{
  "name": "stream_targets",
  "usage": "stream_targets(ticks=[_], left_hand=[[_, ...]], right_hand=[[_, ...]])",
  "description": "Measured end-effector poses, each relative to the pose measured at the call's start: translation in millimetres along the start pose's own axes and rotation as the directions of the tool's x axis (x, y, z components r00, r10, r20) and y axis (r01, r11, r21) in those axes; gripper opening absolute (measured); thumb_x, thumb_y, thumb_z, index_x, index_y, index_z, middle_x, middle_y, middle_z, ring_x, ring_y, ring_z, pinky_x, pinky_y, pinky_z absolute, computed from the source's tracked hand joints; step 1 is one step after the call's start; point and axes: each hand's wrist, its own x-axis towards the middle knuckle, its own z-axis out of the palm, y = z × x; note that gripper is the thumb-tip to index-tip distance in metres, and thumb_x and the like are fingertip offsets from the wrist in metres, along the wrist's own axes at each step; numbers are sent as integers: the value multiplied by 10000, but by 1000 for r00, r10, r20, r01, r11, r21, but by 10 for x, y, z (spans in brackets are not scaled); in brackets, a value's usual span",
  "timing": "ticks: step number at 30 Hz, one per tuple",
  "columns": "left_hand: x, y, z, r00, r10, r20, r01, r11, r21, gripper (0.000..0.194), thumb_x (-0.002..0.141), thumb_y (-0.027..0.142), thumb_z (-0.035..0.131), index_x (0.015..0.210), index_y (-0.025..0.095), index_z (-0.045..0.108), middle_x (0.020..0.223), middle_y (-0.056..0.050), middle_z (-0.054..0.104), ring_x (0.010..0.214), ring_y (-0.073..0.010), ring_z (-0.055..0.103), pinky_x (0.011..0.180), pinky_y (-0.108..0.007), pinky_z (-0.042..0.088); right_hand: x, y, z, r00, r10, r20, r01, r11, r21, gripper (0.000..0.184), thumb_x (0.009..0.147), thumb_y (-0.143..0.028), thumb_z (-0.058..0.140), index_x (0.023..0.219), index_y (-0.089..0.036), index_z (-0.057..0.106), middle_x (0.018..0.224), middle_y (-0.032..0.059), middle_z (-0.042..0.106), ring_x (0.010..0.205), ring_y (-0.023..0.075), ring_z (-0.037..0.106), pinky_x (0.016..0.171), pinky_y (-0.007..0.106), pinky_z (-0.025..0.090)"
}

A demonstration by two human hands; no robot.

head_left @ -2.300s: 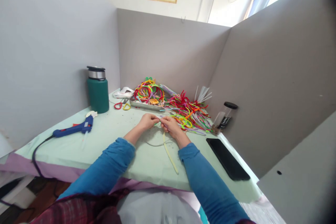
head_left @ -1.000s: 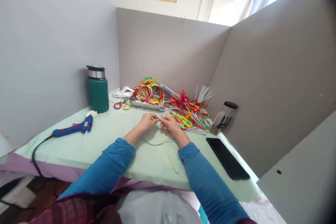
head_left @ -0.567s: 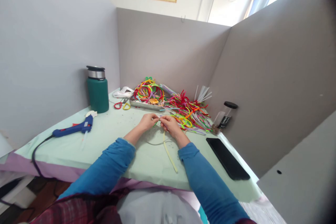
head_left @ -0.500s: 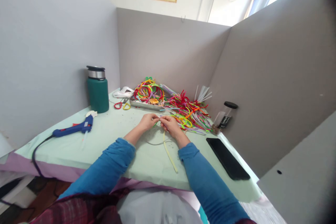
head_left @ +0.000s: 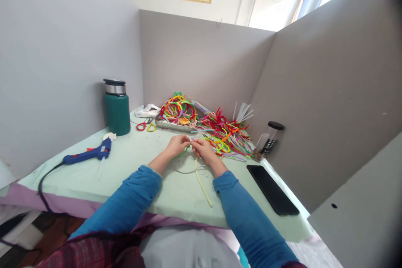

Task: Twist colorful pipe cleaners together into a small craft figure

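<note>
My left hand (head_left: 178, 145) is pinched closed on a green pipe cleaner (head_left: 182, 153), part of which curves out below the fingers. Almost touching it, my right hand (head_left: 202, 150) has its thumb and fingers pressed together on a pipe cleaner whose held part is mostly covered by the fingertips. From beneath the right hand a pale yellow pipe cleaner (head_left: 202, 184) runs down across the table toward me. A thin grey pipe cleaner (head_left: 188, 172) lies curved on the cloth between my wrists.
Behind my hands are a metal tray (head_left: 176, 126) of colourful loops and a heap of pipe cleaners (head_left: 226, 127). Scissors (head_left: 151, 127), a green bottle (head_left: 117, 111) and a blue glue gun (head_left: 91, 153) stand left. A black phone (head_left: 272, 189) and a clear jar (head_left: 270, 138) are right.
The green pipe cleaner now shows more below my left fingers, curving down toward the table. Both hands stay in nearly the same place.
</note>
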Motion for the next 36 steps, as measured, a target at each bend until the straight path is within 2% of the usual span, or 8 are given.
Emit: stream_targets(ticks=[8, 23, 26, 30, 32, 36], left_hand=[[11, -39, 9, 1000, 10, 5, -10, 1000, 20, 183, 744, 241, 616, 855, 158, 737, 788, -39, 727, 721, -156, 622, 710, -244, 442], [13, -37, 6, 998, -43, 53, 40, 997, 61, 240, 783, 298, 575, 847, 136, 739, 842, -65, 724, 787, -172, 605, 711, -248, 414], [6, -52, 20, 996, -71, 60, 72, 997, -9, 218, 764, 304, 583, 783, 131, 715, 726, -38, 686, 692, -147, 571, 629, -235, 396], [-23, -61, 34, 972, -170, 165, 201, 959, -201, 253, 775, 370, 566, 738, 133, 645, 471, 41, 481, 438, -96, 415, 461, -227, 305], [-35, -61, 30, 954, -195, 228, 256, 926, -277, 268, 768, 403, 577, 721, 141, 608, 431, 64, 407, 382, -83, 353, 422, -228, 264], [-45, -50, 8, 935, -203, 292, 308, 872, -380, 310, 723, 445, 631, 670, 148, 563, 447, 66, 401, 379, -66, 324, 410, -228, 245]], right_hand=[[13, 8, 0, 1000, 4, -22, -4, 1000, 1, 247, 696, -379, 663, 730, -178, 524, 523, -63, 518, 366, 45, 346, 367, 204, 213], [6, 10, -1, 1000, -16, -24, 16, 1000, -12, 233, 705, -366, 669, 745, -173, 545, 527, -49, 532, 364, 49, 351, 358, 206, 216], [8, 17, -4, 1000, -20, -16, 20, 1000, -9, 224, 707, -362, 665, 751, -172, 553, 522, -54, 524, 362, 48, 346, 358, 205, 215], [14, 33, -10, 1000, -25, -3, 25, 1000, -9, 229, 704, -361, 664, 778, -163, 576, 526, -60, 524, 361, 44, 341, 359, 203, 212], [14, 34, -13, 1000, -25, 4, 25, 1000, -11, 230, 704, -360, 661, 791, -160, 589, 530, -58, 526, 365, 44, 342, 361, 204, 211], [7, 21, -17, 999, -34, 12, 34, 999, -17, 226, 706, -361, 656, 803, -163, 605, 533, -56, 523, 374, 49, 347, 368, 210, 213]])
